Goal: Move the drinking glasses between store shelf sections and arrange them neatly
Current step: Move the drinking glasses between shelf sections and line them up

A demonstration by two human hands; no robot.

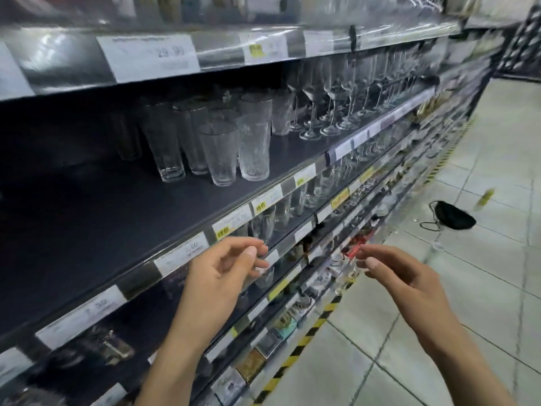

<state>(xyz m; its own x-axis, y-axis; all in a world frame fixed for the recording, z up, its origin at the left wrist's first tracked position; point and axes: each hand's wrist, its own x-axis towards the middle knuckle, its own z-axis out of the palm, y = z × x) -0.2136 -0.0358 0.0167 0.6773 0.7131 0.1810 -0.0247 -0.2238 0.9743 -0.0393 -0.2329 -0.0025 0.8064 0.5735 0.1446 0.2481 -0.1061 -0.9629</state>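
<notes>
Both hands are empty. Left hand [225, 265] hangs just in front of the shelving, below the front edge of the dark shelf [87, 215]. Its fingers are loosely curled with the thumb near the fingertips and nothing between them. Right hand [401, 276] is out over the aisle, clear of the shelving, fingers relaxed and slightly bent, holding nothing. The hands are apart and neither touches glass.

Tumblers [216, 148] stand upright in a tight cluster about mid-shelf. The front ones are near the front edge, with more rows behind toward the back. The front two look textured, those to their left plain. Count unclear because of overlap and blur. Stemmed glasses [328, 112] stand upright just right of the tumblers, in rows running on toward the shelf's far right end.

Price tags [232, 222] line the shelf's front edge, print too blurred to read. On the next shelf down, more glasses [265, 227] stand just behind its front edge, near the left hand's fingertips in this view. Goods on the lower shelves are too blurred to identify.

The floor [439, 317] is tiled. Yellow-black striped tape [295, 351] runs along the shelving base. A black bag [452, 215] lies on the tiles, well apart from the shelving.
</notes>
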